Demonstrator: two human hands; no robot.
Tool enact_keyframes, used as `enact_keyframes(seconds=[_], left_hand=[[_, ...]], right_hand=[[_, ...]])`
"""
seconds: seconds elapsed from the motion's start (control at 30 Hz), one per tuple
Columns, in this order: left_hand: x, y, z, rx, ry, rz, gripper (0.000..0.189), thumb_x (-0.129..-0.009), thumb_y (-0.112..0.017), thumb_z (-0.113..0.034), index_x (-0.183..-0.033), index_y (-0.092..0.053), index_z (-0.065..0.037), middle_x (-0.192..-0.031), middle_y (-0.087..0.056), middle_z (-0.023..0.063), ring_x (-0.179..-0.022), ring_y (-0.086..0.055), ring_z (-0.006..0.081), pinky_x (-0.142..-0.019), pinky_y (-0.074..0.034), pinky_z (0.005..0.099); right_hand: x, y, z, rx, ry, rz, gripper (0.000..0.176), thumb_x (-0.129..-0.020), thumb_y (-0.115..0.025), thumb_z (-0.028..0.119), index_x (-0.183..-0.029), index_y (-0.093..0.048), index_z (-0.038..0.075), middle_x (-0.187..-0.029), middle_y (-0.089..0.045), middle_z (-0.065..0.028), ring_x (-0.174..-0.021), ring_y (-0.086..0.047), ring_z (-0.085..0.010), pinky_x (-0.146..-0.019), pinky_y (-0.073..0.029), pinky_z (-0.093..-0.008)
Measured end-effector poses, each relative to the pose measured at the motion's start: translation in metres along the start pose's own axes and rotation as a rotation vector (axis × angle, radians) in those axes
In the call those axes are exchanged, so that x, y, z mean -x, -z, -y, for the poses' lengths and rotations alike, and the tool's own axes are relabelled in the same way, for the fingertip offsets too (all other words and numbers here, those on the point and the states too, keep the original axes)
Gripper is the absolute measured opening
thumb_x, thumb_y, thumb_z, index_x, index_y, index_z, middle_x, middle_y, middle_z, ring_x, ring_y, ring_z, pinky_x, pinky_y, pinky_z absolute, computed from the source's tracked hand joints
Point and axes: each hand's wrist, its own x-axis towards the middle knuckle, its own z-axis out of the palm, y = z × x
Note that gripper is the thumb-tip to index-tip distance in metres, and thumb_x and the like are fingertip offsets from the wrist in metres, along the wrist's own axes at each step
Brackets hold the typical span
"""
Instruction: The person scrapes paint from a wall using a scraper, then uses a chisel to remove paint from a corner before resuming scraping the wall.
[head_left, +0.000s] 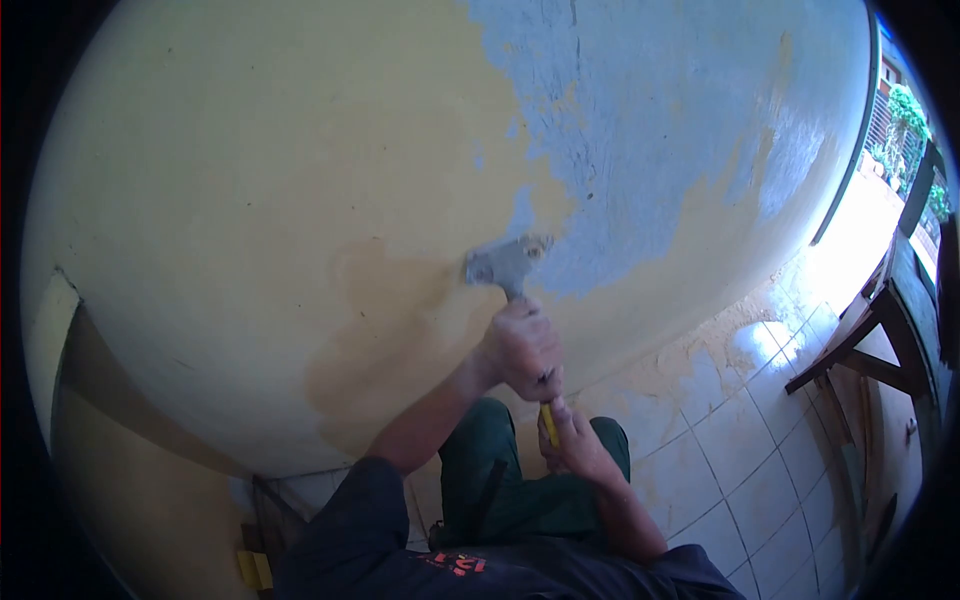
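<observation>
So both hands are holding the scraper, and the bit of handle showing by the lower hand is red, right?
Not quite: the head view shows that bit of handle is yellow, not red. The left hand and right hand do both hold the scraper.

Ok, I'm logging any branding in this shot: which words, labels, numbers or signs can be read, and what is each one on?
Possibly "VE": red print on the dark shirt; the rest is too small and blurred to read.
Scraper: no text can be read.
Wall: no words, numbers or signs can be read.
</observation>
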Motion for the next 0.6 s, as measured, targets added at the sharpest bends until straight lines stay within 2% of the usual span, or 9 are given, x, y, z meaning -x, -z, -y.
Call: enact_keyframes(seconds=[0.17, 0.27, 0.43, 0.6], left_hand=[[0.006, -0.002, -0.012, -0.039, -0.019, 0.017, 0.020, -0.060, -0.060, -0.030, -0.052, -0.049, -0.015, -0.054, -0.049, 0.0014, -0.053, -0.051, 0.0202, -0.065, -0.044, 0.0358], [0.016, -0.008, -0.013, 0.016, 0.055, -0.008, 0.020, -0.060, -0.060, -0.030, -0.052, -0.049, -0.016, -0.054, -0.049, 0.0019, -0.053, -0.051, 0.0203, -0.065, -0.044, 0.0360], [0.006, -0.003, -0.011, -0.001, 0.026, -0.003, 0.020, -0.061, -0.060, -0.029, -0.051, -0.049, -0.014, -0.053, -0.050, 0.0022, -0.053, -0.052, 0.0203, -0.065, -0.044, 0.0360], [0.005, -0.002, -0.009, 0.009, 0.032, -0.007, 0.020, -0.060, -0.060, -0.028, -0.051, -0.049, -0.014, -0.054, -0.050, 0.0021, -0.053, -0.052, 0.0207, -0.066, -0.045, 0.0363]], right_hand=[[0.012, 0.004, -0.004, 0.002, -0.007, 0.023, 0.056, -0.103, -0.030, 0.058, -0.084, -0.047, 0.008, -0.057, -0.041, -0.0003, -0.042, -0.041, -0.0106, -0.040, -0.036, -0.0263], [0.008, 0.000, -0.010, 0.041, -0.043, 0.012, 0.057, -0.103, -0.029, 0.059, -0.082, -0.046, 0.009, -0.056, -0.041, -0.0006, -0.043, -0.041, -0.0107, -0.041, -0.036, -0.0265], [0.009, 0.007, -0.008, -0.030, -0.015, 0.063, 0.056, -0.104, -0.027, 0.057, -0.083, -0.044, 0.008, -0.056, -0.041, -0.0006, -0.042, -0.040, -0.0109, -0.040, -0.037, -0.0266], [0.004, 0.004, -0.012, -0.001, -0.034, 0.028, 0.056, -0.104, -0.028, 0.057, -0.083, -0.045, 0.008, -0.056, -0.041, -0.0008, -0.043, -0.042, -0.0113, -0.040, -0.038, -0.0267]])
